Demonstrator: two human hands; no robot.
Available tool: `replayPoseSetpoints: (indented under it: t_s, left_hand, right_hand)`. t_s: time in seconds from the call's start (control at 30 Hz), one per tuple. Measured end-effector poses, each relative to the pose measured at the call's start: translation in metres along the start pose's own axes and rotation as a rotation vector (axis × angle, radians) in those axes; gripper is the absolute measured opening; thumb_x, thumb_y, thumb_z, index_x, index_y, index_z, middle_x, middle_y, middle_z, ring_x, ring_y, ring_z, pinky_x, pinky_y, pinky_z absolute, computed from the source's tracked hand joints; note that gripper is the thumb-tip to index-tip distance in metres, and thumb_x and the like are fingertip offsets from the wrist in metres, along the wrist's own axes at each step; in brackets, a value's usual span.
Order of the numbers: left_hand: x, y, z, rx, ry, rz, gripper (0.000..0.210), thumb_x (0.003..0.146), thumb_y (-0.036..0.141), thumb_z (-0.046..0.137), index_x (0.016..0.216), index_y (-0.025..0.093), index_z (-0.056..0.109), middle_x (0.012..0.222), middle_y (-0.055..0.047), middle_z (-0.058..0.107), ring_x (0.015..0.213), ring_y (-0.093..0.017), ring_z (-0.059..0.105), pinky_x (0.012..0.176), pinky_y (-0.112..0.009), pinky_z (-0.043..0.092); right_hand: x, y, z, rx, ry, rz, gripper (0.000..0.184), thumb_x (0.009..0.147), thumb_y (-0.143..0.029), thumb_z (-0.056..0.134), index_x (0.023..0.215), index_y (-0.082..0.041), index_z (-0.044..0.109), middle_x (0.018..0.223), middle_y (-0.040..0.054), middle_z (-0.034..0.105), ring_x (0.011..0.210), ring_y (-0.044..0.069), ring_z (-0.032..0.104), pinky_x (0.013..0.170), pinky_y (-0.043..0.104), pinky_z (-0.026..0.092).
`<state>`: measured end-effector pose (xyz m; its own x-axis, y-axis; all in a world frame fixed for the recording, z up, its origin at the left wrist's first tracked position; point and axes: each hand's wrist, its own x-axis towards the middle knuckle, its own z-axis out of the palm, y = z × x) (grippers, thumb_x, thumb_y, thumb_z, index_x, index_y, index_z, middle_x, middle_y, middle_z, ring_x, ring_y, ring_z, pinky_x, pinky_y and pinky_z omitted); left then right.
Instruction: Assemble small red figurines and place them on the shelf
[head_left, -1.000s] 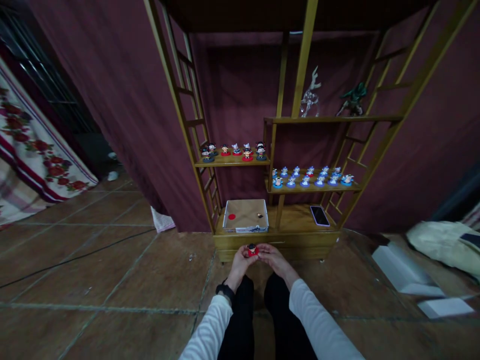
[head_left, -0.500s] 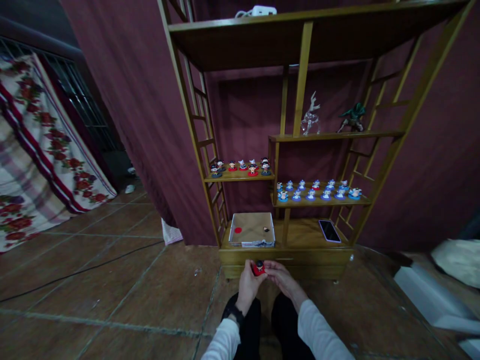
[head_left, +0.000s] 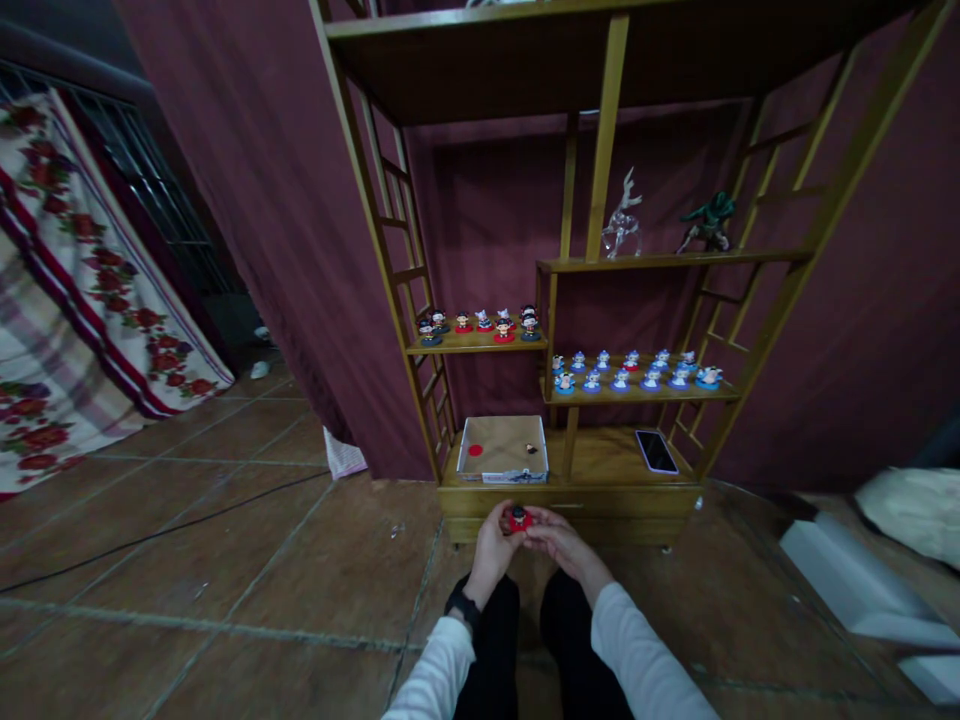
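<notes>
Both hands meet in front of the shelf's drawer, with a small figurine (head_left: pixel 518 518) between them. It has a black top and a red base. My left hand (head_left: pixel 496 548) grips it from the left, and my right hand (head_left: pixel 561 540) pinches its red part from the right. Just beyond the hands is a shallow cardboard box (head_left: pixel 469 474) on the lowest shelf board. Inside it lie a red disc (head_left: pixel 475 450) and a small dark piece (head_left: pixel 531 449), too small to name.
Several small figurines stand on the left shelf (head_left: pixel 480 346), and more on the right shelf (head_left: pixel 645 396). A clear deer ornament (head_left: pixel 622 222) and a green figure (head_left: pixel 711 222) are higher up. A tablet (head_left: pixel 656 452) lies at lower right. A black cable (head_left: pixel 165 534) crosses the floor.
The camera view has tilted slightly, so the shelf sits higher in the picture. My right hand has come closer to the figurine, and both hands are now tight around it.
</notes>
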<state>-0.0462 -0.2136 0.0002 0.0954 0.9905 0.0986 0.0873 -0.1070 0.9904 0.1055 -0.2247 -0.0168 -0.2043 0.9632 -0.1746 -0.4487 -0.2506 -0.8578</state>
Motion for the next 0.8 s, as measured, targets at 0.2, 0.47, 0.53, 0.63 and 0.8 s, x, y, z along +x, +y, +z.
replayPoseSetpoints:
  t_s: [0.2,0.47,0.53,0.63,0.8]
  left_hand:
    - [0.005,0.005,0.004,-0.262,-0.025,-0.102,0.057,0.052,0.013,0.078,0.106,0.016,0.059,0.089,-0.006,0.068,0.075,-0.015,0.064,0.076,-0.03,0.051]
    - [0.002,0.014,0.007,-0.409,-0.084,-0.187,0.055,0.052,0.022,0.082,0.103,0.013,0.063,0.097,-0.01,0.071,0.086,-0.018,0.066,0.088,-0.035,0.048]
    - [0.002,0.014,0.006,-0.427,-0.098,-0.198,0.055,0.052,0.024,0.083,0.103,0.012,0.064,0.098,-0.01,0.071,0.087,-0.019,0.065,0.089,-0.035,0.047]
    - [0.003,0.014,0.005,-0.427,-0.103,-0.208,0.054,0.052,0.025,0.083,0.102,0.012,0.065,0.098,-0.01,0.071,0.089,-0.019,0.065,0.091,-0.035,0.046]
    - [0.004,0.013,0.005,-0.439,-0.055,-0.215,0.056,0.052,0.023,0.083,0.103,0.013,0.064,0.093,-0.008,0.07,0.085,-0.017,0.064,0.089,-0.034,0.047]
  right_hand:
    - [-0.005,-0.003,-0.001,0.018,0.014,-0.038,0.043,0.056,-0.026,0.081,0.095,-0.02,0.064,0.098,0.004,0.067,0.09,0.018,0.064,0.084,0.035,0.05]
    - [-0.005,-0.005,-0.001,-0.013,0.008,-0.033,0.036,0.062,-0.033,0.079,0.093,-0.02,0.065,0.095,0.0026,0.067,0.087,0.015,0.063,0.086,0.034,0.049]
    - [-0.005,-0.006,-0.002,-0.019,0.01,-0.031,0.036,0.062,-0.033,0.078,0.093,-0.02,0.065,0.094,0.0024,0.067,0.084,0.014,0.063,0.085,0.033,0.049]
    - [-0.005,-0.006,-0.002,-0.026,0.017,-0.027,0.036,0.063,-0.034,0.078,0.094,-0.02,0.065,0.09,0.0015,0.068,0.08,0.014,0.063,0.082,0.033,0.05]
    - [-0.004,-0.007,-0.002,-0.032,0.005,-0.008,0.034,0.067,-0.036,0.075,0.096,-0.021,0.067,0.091,0.0024,0.069,0.079,0.014,0.064,0.082,0.033,0.05]
